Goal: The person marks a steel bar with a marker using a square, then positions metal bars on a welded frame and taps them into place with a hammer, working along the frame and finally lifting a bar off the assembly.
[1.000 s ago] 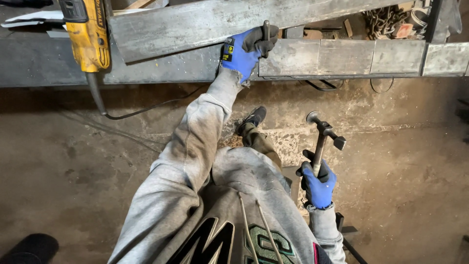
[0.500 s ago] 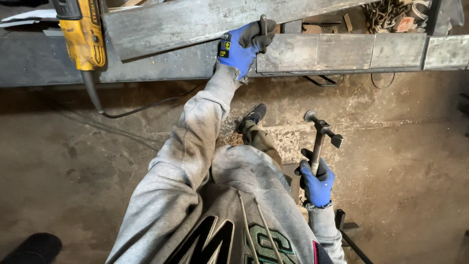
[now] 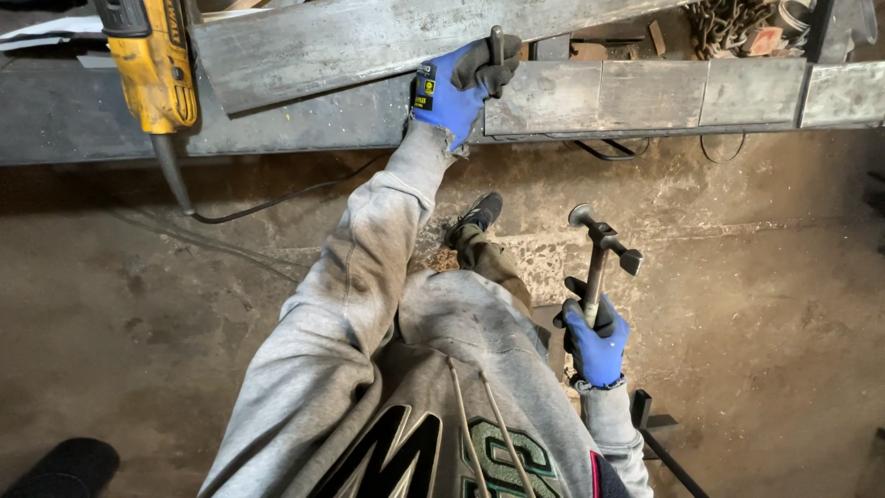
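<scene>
- Up top, left hand clamped around small rod against steel plate on desk
- right hand gripping hammer, low over floor
- yellow power tool beside plate

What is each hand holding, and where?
Right hand grips a hammer low on its handle; left hand clasps the flat steel bar at its lower edge.
</scene>
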